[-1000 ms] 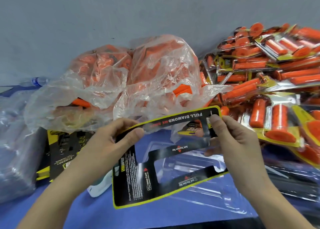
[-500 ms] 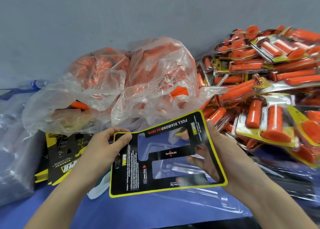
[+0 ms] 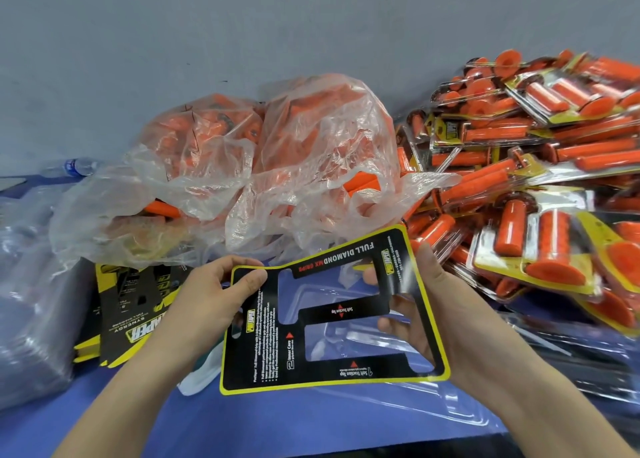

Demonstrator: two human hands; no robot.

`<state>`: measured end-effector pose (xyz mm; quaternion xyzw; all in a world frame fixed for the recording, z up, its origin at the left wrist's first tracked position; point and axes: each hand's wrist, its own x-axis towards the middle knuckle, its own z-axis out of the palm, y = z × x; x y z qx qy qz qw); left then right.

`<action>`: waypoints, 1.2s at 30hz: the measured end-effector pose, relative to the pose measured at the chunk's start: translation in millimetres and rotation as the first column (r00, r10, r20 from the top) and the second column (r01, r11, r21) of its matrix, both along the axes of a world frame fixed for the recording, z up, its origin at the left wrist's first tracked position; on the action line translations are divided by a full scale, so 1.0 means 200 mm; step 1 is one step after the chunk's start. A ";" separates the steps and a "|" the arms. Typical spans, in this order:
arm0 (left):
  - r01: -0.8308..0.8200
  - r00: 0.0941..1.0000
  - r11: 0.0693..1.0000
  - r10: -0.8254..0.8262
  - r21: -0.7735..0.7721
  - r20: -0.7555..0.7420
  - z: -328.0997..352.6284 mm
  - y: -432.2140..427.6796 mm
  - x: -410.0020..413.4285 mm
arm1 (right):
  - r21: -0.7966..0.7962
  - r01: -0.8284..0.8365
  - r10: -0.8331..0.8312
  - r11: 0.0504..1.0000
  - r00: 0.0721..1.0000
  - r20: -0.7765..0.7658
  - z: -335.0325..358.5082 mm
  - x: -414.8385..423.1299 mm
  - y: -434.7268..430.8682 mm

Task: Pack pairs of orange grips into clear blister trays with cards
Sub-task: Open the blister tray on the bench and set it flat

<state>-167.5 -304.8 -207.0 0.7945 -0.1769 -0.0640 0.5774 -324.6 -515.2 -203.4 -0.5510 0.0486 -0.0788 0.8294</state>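
Observation:
A black card with a yellow border and two cut-out windows (image 3: 270,350) is held flat above the blue table, printed side up. My left hand (image 3: 211,298) pinches its top left corner with thumb on top. My right hand (image 3: 426,315) grips its right edge, fingers curled underneath and showing through the windows. Under the card lies a clear blister tray (image 3: 398,398) on the table. Loose orange grips fill crumpled clear plastic bags (image 3: 270,167) just behind the card.
A heap of packed blister packs with orange grips (image 3: 540,187) covers the right side. A stack of black and yellow cards (image 3: 131,308) lies at the left, beside clear bags (image 3: 31,305). A water bottle (image 3: 74,167) lies far left. More clear trays (image 3: 581,364) sit at right.
The card has swung from tilted and raised to lying flatter and lower over the tray. My right hand moved from its top right corner to gripping its right edge from below.

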 end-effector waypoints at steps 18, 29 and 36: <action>-0.235 0.824 0.942 0.062 0.240 0.563 -0.03 -0.01 -0.07 | -0.040 0.025 -0.023 0.999 0.998 0.050 -0.05 0.03 0.10; 0.461 0.882 0.847 -0.470 -0.266 0.033 -0.02 -0.14 -0.31 | -0.596 0.115 -0.036 0.795 0.989 0.143 -0.11 0.03 0.13; 0.484 0.872 0.838 -0.484 -0.250 0.066 -0.02 -0.14 -0.32 | -0.590 0.133 -0.034 0.796 0.984 0.176 -0.12 0.03 0.11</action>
